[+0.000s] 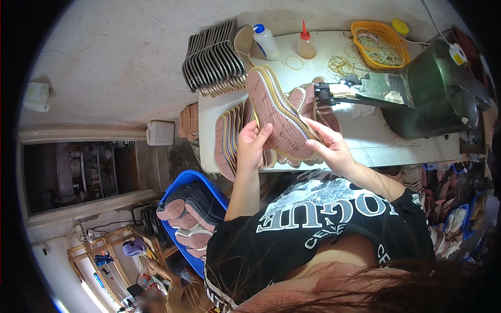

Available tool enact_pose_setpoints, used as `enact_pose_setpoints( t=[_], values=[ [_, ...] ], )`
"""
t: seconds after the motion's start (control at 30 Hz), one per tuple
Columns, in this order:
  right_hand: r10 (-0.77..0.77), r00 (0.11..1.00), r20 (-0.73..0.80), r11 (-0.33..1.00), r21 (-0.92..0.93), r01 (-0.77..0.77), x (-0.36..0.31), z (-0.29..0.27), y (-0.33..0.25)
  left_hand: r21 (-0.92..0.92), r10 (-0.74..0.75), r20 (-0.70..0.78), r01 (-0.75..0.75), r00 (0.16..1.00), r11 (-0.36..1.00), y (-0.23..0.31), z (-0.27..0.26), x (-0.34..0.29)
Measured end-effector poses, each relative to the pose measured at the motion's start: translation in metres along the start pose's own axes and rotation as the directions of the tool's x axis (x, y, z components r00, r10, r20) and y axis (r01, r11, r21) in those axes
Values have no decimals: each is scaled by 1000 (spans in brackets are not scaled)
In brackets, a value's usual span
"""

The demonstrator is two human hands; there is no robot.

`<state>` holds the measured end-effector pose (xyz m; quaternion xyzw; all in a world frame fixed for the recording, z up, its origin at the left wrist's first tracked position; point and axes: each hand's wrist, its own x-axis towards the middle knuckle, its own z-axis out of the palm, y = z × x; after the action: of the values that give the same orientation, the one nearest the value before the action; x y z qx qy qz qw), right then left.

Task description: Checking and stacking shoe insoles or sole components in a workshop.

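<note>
Both hands hold a small stack of shoe insoles above the table's near edge. The top insole is brownish pink with pale lines and dark markings, and yellowish and white edges show beneath it. My left hand grips the left edge, thumb on top near the heel end. On the right edge, my right hand is closed with its thumb near the rounded end. Just left of the stack, a row of similar insoles stands on edge. More insoles lie partly hidden behind the held stack.
A green machine with a lit arm occupies the right of the white table. Behind are a banded bundle of dark soles, two squeeze bottles and a yellow basket of rubber bands. A blue bin of insoles stands lower left.
</note>
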<state>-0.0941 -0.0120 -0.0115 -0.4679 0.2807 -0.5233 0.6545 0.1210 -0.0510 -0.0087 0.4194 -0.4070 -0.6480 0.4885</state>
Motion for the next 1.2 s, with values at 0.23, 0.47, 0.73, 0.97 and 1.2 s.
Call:
enact_pose_setpoints(
  t=[0.23,0.47,0.73,0.97,1.2],
  values=[
    [-1,1000,-2,999,-36,1,-4,-4,0,172,-69,15,65,998,983,13,-23,-14],
    [-53,990,-128,998,-51,47,-7,-13,-19,166,-142,-45,147,989,975,21,-88,-11],
    [-110,983,-149,992,45,118,-8,-14,-30,-253,143,74,-120,987,960,4,-3,5],
    [-210,962,-174,823,-562,78,-10,-6,-39,-99,329,-120,-341,937,935,13,74,19],
    [254,967,-2,881,412,-231,-9,-44,-37,-184,287,-47,-291,957,939,-2,87,32]
  ],
)
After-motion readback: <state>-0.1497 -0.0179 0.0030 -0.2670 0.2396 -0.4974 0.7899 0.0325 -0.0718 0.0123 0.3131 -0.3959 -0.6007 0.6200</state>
